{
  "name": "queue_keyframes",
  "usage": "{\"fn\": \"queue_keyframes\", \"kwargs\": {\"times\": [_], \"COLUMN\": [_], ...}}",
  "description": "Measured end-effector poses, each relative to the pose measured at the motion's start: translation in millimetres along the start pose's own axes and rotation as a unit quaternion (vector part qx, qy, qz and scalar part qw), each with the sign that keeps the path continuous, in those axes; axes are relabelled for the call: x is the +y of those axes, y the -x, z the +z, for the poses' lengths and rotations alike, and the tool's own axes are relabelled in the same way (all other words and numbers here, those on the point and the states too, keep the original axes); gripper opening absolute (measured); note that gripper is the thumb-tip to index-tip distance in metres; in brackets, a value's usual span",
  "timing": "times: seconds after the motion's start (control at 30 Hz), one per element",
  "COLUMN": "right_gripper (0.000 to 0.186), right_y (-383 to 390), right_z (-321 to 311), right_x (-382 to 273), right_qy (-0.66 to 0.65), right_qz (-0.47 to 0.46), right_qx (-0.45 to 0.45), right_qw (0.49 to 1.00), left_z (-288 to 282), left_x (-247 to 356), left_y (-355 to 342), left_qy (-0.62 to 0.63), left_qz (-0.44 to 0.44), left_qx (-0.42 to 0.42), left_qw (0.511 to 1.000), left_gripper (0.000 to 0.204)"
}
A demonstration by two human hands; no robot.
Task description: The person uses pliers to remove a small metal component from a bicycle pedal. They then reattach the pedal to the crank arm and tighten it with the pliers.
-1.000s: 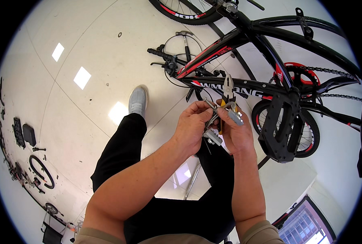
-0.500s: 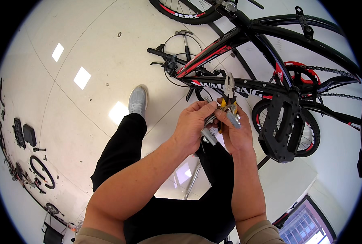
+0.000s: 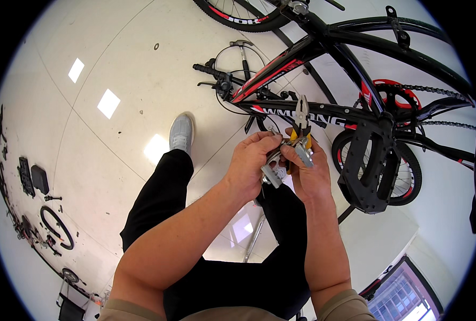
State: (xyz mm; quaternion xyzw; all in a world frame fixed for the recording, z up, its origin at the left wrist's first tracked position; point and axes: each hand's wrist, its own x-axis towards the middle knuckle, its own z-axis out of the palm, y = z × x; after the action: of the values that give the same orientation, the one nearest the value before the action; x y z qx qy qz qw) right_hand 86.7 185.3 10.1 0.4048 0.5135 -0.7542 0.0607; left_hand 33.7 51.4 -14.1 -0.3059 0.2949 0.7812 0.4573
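Observation:
Both my hands meet in front of my lap around a silver bicycle brake caliper [image 3: 272,175] with grey block-like ends. My left hand [image 3: 248,163] is closed on its left side, thumb and fingers pinched together. My right hand [image 3: 311,174] grips the other side, its thumb against a second grey block [image 3: 304,155]. Within the right hand's grip are also pliers [image 3: 301,115] with yellow-and-black handles, their metal jaws pointing away from me. My fingers hide part of the caliper and the plier handles.
A black-and-red bicycle frame [image 3: 350,59] fills the right, its black pedal [image 3: 370,168] close to my right hand. Handlebars [image 3: 224,80] and a hammer [image 3: 244,56] lie ahead. Loose parts, including a curved black piece [image 3: 56,227], lie far left. A metal tube [image 3: 254,239] is between my legs.
The caliper has shifted and turned slightly in my fingers, its left block moving a little left and up. Both hands keep their grip, and the pliers stay in the right hand.

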Motion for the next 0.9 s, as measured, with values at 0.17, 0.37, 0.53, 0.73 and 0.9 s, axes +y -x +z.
{"fn": "queue_keyframes", "kwargs": {"times": [0.17, 0.37, 0.53, 0.73, 0.9], "right_gripper": [0.046, 0.049, 0.049, 0.050, 0.052], "right_y": [-0.2, 0.4, -0.2, -2.1, 3.8], "right_z": [-1.6, -0.6, -2.7, -5.6, 4.2], "right_x": [0.3, 0.4, 0.9, 1.2, -6.7], "right_qy": [0.028, 0.037, 0.039, 0.080, 0.195], "right_qz": [-0.015, -0.015, -0.020, -0.027, -0.079], "right_qx": [0.003, 0.011, 0.007, 0.011, 0.009], "right_qw": [0.999, 0.999, 0.999, 0.996, 0.978], "left_z": [5.2, 2.6, 6.0, 7.0, 7.1], "left_x": [-2.0, 3.6, 2.1, 2.7, 6.3], "left_y": [-0.6, 1.4, 1.4, 1.1, 2.5], "left_qy": [-0.080, -0.120, -0.084, -0.077, -0.113], "left_qz": [0.054, 0.015, 0.025, 0.017, 0.003], "left_qx": [0.045, 0.040, 0.047, 0.058, 0.071], "left_qw": [0.994, 0.992, 0.995, 0.995, 0.991], "left_gripper": [0.027, 0.032, 0.028, 0.024, 0.019]}}
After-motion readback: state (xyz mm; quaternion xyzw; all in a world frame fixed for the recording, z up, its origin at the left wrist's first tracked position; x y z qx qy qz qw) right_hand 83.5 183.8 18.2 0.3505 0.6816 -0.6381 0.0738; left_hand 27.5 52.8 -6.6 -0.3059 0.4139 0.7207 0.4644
